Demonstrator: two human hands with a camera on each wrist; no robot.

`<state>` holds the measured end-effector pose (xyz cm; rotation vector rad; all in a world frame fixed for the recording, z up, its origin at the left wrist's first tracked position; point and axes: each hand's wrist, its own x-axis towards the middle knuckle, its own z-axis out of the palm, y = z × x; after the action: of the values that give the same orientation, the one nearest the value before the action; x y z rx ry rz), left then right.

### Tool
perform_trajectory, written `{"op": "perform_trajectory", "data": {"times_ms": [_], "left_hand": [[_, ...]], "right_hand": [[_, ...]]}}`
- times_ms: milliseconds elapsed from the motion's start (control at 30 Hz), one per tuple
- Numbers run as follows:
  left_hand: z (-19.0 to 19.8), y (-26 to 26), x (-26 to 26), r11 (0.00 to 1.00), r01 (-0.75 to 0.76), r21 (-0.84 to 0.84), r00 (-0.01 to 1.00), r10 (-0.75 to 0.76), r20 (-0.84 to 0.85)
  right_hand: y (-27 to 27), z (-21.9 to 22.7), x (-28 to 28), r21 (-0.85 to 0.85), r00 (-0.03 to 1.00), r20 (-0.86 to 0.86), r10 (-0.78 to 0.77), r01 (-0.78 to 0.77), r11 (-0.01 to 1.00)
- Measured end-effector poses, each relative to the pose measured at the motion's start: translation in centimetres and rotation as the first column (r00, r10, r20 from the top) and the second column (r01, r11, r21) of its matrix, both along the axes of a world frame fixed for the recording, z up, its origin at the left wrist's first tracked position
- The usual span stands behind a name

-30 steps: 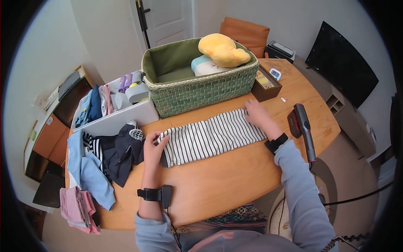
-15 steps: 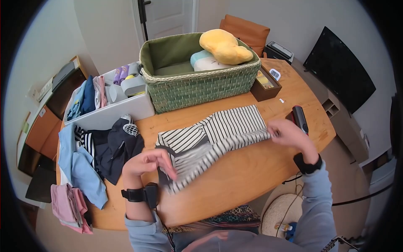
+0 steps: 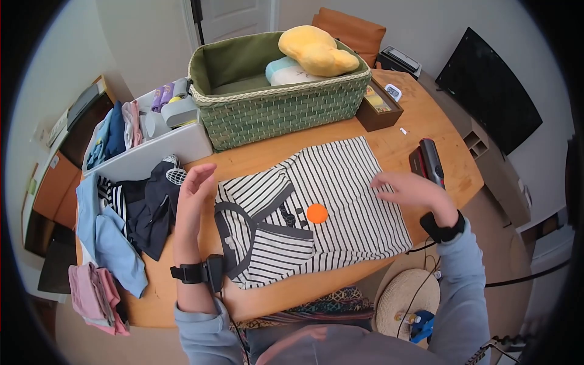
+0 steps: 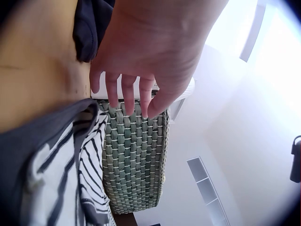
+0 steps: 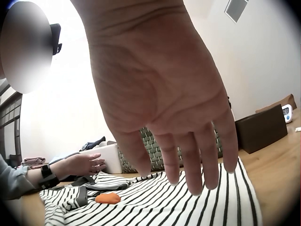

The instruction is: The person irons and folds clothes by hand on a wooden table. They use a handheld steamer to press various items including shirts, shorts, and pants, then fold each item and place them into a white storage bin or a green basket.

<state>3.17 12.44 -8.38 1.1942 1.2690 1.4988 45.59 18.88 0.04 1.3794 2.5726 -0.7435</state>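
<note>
A black-and-white striped T-shirt (image 3: 347, 188) lies unfolded on the table, its dark-edged neckline towards the left and its hem to the right. An orange round print (image 3: 317, 213) shows on its front. My left hand (image 3: 196, 194) is raised beside the collar, fingers relaxed and holding nothing; in the left wrist view the hand (image 4: 136, 70) hangs in front of the basket. Over the hem side is my right hand (image 3: 410, 190), fingers extended and empty; the right wrist view shows the hand (image 5: 164, 94) above the striped cloth (image 5: 188, 202).
A green woven basket (image 3: 286, 115) with plush toys (image 3: 316, 52) stands at the back, beside a white bin (image 3: 164, 149) of clothes. Dark and light-blue garments (image 3: 118, 243) and pink ones (image 3: 94, 298) lie left. A brown box (image 3: 380, 115) and a handheld appliance (image 3: 431, 161) are right.
The shirt, folded into a strip before, now lies spread out with its front showing. Both hands have let go of it; the left has moved left and up, off the cloth.
</note>
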Motion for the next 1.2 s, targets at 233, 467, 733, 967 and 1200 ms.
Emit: {"op": "perform_trajectory", "data": {"times_ms": [233,467,733,967,1200], "left_hand": [[-1.9,0.6,0.1,0.968,0.106,-0.226,0.967,-0.153,-0.206],[-0.9,0.3,1.3,0.981,0.150,-0.127,0.896,-0.189,-0.403],[-1.3,0.5,0.9,0.980,0.141,-0.140,0.900,-0.186,-0.393],[-2.1,0.8,1.1,0.986,0.128,-0.105,0.900,-0.160,-0.405],[-2.0,0.6,1.2,0.985,0.078,-0.152,0.901,-0.135,-0.413]], "right_hand": [[9.1,-4.7,-3.4,0.242,1.000,0.009,-0.013,0.010,0.970],[12.8,-7.4,-5.4,0.384,1.000,0.009,0.013,-0.016,0.923],[6.0,-5.1,-9.0,0.481,0.955,-0.112,0.274,-0.189,0.856],[0.6,-4.0,-11.5,-0.054,0.956,-0.121,0.268,-0.276,0.960],[-1.0,-4.9,-12.5,0.061,0.969,0.062,0.238,-0.241,0.969]]}}
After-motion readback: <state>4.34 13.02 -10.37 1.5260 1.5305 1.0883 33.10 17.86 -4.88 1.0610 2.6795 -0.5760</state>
